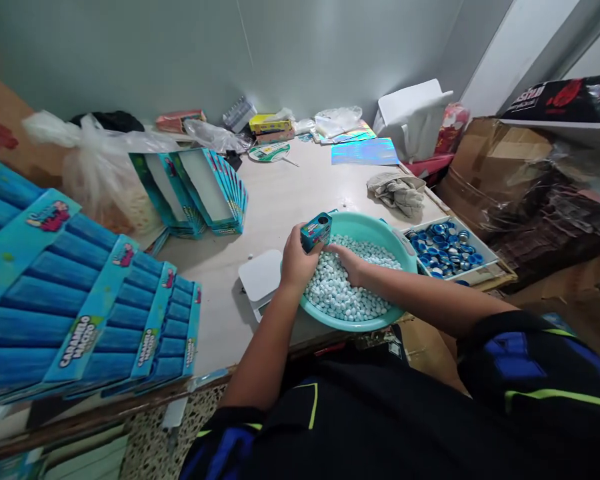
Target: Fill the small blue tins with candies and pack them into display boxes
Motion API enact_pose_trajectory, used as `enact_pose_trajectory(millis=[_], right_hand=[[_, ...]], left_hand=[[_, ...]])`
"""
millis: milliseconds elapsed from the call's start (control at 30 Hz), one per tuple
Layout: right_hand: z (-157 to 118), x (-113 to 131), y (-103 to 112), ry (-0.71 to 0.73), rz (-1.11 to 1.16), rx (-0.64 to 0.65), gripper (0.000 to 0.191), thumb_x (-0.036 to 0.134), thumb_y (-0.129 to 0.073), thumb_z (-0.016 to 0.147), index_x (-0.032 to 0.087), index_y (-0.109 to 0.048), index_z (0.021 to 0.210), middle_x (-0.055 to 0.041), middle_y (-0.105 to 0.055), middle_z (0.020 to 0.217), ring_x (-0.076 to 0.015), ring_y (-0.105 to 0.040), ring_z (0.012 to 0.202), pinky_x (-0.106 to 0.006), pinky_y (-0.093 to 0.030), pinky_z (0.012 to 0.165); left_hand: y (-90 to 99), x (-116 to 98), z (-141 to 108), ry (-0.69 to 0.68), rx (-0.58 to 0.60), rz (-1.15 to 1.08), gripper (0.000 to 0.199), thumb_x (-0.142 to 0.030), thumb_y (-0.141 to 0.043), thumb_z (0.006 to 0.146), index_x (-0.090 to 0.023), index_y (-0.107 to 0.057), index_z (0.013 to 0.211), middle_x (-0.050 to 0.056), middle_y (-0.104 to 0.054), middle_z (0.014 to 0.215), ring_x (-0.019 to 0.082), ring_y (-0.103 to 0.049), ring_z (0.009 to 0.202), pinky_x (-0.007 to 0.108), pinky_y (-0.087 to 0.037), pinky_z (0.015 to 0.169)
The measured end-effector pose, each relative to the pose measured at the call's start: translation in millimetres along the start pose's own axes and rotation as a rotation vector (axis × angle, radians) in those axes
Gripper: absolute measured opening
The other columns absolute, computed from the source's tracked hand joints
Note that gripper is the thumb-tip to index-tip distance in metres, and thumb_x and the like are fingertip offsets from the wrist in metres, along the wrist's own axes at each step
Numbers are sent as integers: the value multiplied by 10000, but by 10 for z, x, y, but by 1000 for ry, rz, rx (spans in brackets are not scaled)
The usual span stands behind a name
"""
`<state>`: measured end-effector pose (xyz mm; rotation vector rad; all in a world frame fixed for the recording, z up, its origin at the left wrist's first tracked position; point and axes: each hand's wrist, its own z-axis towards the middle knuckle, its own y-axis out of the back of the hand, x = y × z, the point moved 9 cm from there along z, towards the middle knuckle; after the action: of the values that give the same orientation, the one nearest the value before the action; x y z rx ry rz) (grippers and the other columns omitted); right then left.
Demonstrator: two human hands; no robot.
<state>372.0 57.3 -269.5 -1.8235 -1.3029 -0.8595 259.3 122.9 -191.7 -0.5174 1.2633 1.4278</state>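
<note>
The left hand (299, 261) is clenched around a small teal box (316, 233), which it holds just above the heap in the basin. The box's long axis is tilted, rising toward 2 o'clock, and its end with a dark round opening faces up and right. Its printed card surface looks intact. The right hand (349, 262) is not grasping anything: its fingers lie extended and loose on the sweets, just beside the box. Pale blue round sweets (343, 290), glossy and pebble-like, fill most of a round teal plastic basin (365, 228).

At the basin's 9 o'clock, a white square plastic platform (261, 277) lies partly beneath the rim. At 3 o'clock, a white tray (480, 255) holds blue-and-silver bottle caps (445, 250). At 1 o'clock lies a crumpled grey cloth (399, 193). At 9 o'clock, farther out, are stacked blue cartons (80, 307) printed "Caramelo". At 10 o'clock, open teal display boxes (190, 193) stand on the pale table (285, 193). Cardboard boxes (495, 167) sit at 2 o'clock.
</note>
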Motion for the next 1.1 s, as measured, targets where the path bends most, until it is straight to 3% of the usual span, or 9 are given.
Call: enact_pose_trajectory(millis=[67,133,233,300,467,600,700,833,1100], right_hand=[[-49,-72,-8,-122,92,5,389,545,-582,857,206,-701,1010,-70,-733,818,-280,-729,769,-462,-634,778],[-103,-80,54,-163,187,-73,335,490,-638,829,214,-676,1016,-41,-722,809,-253,-712,750,-410,-626,740],[-141,101,193,5,273,-170,299,408,-695,749,222,-645,978,-16,-697,780,-233,-694,738,-338,-593,650],[-144,248,270,134,321,-156,294,398,-698,713,217,-628,934,-21,-682,763,-238,-695,753,-318,-569,612],[-166,565,583,359,412,-164,291,424,-690,756,214,-628,949,-12,-688,808,-220,-700,815,-289,-539,649],[-254,789,726,530,457,-230,303,406,-670,736,201,-619,953,-2,-680,811,-203,-701,834,-263,-517,667],[-290,875,652,589,413,-238,328,422,-684,688,217,-619,935,-7,-673,812,-232,-704,847,-315,-570,722],[-318,920,497,649,324,-204,259,416,-706,722,234,-626,888,-2,-652,847,-234,-699,862,-364,-590,800],[-430,941,382,778,7,-172,181,403,-703,826,228,-662,840,6,-657,810,-186,-637,789,-297,-524,747]], left_hand=[[53,42,-32,30,-52,-81,519,-250,-764,868,-237,-502,1316,124,-661,1261,288,-662,1173,447,-553,1006],[83,64,-60,31,-82,-133,536,-263,-744,891,-243,-468,1350,126,-643,1307,271,-656,1200,420,-558,1013],[83,61,-76,29,-63,-109,529,-258,-727,900,-251,-470,1363,126,-632,1326,283,-638,1236,431,-557,1021],[62,31,-77,32,-21,-31,502,-221,-718,891,-250,-500,1342,129,-628,1326,311,-624,1248,459,-551,1022],[-133,-71,-100,3,236,260,476,-153,-613,916,-240,-517,1374,158,-582,1365,385,-586,1265,535,-523,1009],[-209,-89,-107,-24,352,220,467,-211,-594,950,-261,-498,1404,141,-562,1398,356,-574,1282,500,-516,1025],[-268,-131,-117,-89,441,125,474,-200,-635,920,-286,-534,1375,102,-595,1361,315,-588,1266,457,-506,1055],[-269,-144,-114,-111,451,83,496,-190,-678,889,-288,-566,1362,88,-623,1330,305,-593,1270,458,-491,1094],[-311,-173,-159,-131,491,102,486,-138,-660,887,-256,-573,1350,97,-618,1357,306,-570,1310,500,-460,1135]])
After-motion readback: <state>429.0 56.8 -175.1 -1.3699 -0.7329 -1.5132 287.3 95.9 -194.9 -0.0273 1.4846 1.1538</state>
